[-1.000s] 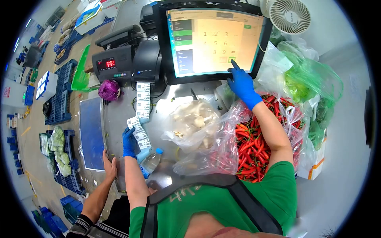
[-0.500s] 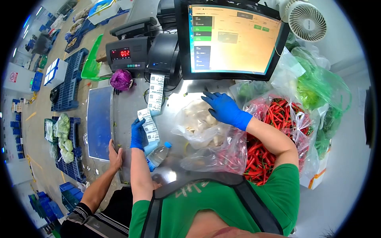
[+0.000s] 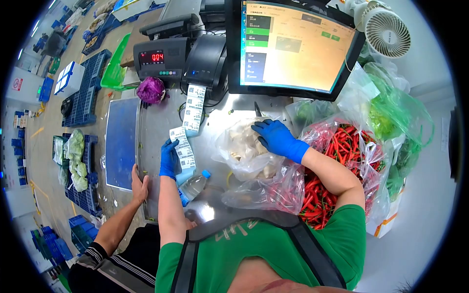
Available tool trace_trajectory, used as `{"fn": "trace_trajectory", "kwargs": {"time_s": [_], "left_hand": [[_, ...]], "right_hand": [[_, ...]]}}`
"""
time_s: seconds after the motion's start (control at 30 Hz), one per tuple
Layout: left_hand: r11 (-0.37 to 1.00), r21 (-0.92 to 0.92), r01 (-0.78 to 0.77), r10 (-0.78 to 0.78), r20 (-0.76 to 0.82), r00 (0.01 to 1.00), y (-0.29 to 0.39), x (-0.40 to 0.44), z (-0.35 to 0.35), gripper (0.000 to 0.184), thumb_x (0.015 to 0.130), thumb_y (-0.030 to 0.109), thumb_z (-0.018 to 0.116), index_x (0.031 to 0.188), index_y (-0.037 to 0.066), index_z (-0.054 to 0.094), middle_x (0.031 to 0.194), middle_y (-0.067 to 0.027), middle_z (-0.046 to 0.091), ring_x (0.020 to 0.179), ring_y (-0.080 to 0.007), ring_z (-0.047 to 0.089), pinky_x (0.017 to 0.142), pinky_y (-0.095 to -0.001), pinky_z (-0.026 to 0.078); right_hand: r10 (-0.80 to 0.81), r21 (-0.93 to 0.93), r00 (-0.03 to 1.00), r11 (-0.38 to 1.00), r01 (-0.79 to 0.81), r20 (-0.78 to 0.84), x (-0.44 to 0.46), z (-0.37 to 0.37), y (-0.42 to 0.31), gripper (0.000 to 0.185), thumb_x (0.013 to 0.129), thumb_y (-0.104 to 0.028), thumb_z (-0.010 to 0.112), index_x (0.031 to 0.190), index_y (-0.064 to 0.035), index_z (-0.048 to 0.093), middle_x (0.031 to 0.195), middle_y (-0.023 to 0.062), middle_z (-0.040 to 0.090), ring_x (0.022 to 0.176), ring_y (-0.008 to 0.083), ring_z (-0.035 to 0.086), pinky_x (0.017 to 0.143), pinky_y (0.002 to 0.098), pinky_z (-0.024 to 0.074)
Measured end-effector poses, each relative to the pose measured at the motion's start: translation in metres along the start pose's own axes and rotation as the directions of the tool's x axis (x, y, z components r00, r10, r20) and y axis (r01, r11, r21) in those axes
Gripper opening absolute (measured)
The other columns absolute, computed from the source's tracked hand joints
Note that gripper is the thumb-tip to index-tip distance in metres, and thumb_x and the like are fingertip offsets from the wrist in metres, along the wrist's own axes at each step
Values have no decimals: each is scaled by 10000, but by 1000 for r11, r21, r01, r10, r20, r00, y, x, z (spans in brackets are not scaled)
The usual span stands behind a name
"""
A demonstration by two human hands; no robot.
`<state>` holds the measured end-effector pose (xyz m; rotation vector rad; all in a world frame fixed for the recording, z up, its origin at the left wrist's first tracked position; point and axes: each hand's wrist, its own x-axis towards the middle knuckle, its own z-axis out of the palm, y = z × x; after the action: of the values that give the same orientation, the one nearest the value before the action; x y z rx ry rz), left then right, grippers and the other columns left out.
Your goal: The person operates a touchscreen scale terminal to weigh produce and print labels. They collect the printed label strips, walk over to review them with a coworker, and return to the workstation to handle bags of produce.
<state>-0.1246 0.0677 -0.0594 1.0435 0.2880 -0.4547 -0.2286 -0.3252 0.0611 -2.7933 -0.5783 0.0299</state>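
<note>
Left hand [image 3: 169, 159] is pinching the label strip [image 3: 184, 150] by its left edge, just left of centre frame. Right hand [image 3: 280, 140] is over the clear bag's [image 3: 237, 146] right side, mid-frame; can't tell if it's gripping. Red chillies [image 3: 316, 198] sit lower right.

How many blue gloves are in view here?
2: one on the left hand, which holds the labels, and one on the right hand, at the bag of pale produce. Others could be hidden in the cluttered background.
</note>
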Motion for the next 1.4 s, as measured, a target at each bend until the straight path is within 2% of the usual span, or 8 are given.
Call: {"fn": "trace_trajectory", "kwargs": {"time_s": [0.8,0.9,1.0,1.1,1.2,1.3,1.4], "left_hand": [[999,45,-5,5,17,1000,-3,4,-6,271,810,30,578,1076,-24,582,976,-113,648,864,-198,642,791,-304,517],[1000,3,-7,7,-12,1000,-4,4,-6,248,785,-4,597,1031,-33,593,949,-120,652,841,-204,641,788,-296,503],[1000,8,1,0,-14,1000,-3,3,-4,248,786,-4,595,1032,-33,593,952,-120,651,842,-204,640,785,-297,504],[1000,6,8,-8,-23,1000,-2,4,-4,248,787,-8,591,1034,-35,591,955,-122,650,844,-205,640,787,-298,505],[1000,14,0,0,-1,1000,0,2,0,243,788,-7,591,1030,-36,590,953,-123,650,844,-204,640,786,-298,505],[1000,-1,7,-7,-1,1000,1,0,0,240,789,-8,589,1028,-37,589,950,-122,649,843,-206,639,784,-298,505],[1000,-17,8,-8,1,1000,-2,4,-4,238,788,-12,589,1026,-35,590,950,-122,647,840,-207,639,784,-297,505]], "right_hand": [[-5,0,999,1000,5,-47,-1,3,1,350,779,-178,578,1102,-45,567,1098,119,584,992,282,551,826,378,455],[3,3,1000,1000,-3,-3,-1,2,1,390,803,-173,578,1176,-66,535,1143,109,570,996,289,542,801,377,457],[59,27,997,998,-60,49,8,-9,4,366,802,-162,576,1155,-71,543,1168,120,558,993,294,546,807,382,455],[75,-95,988,991,-88,-133,29,-31,15,342,790,-136,577,1124,-69,552,1231,113,525,951,299,562,789,390,464],[78,-138,973,984,-110,-218,51,-56,30,320,760,-75,578,1080,-61,568,1309,84,474,874,296,582,738,398,488],[89,-157,979,980,-119,-182,62,-73,39,291,706,-56,587,997,-36,591,1321,88,469,815,272,592,716,369,512],[106,-225,983,964,-139,-152,68,-70,55,291,697,-23,587,987,-43,593,1345,71,446,821,277,596,684,385,527]]}}
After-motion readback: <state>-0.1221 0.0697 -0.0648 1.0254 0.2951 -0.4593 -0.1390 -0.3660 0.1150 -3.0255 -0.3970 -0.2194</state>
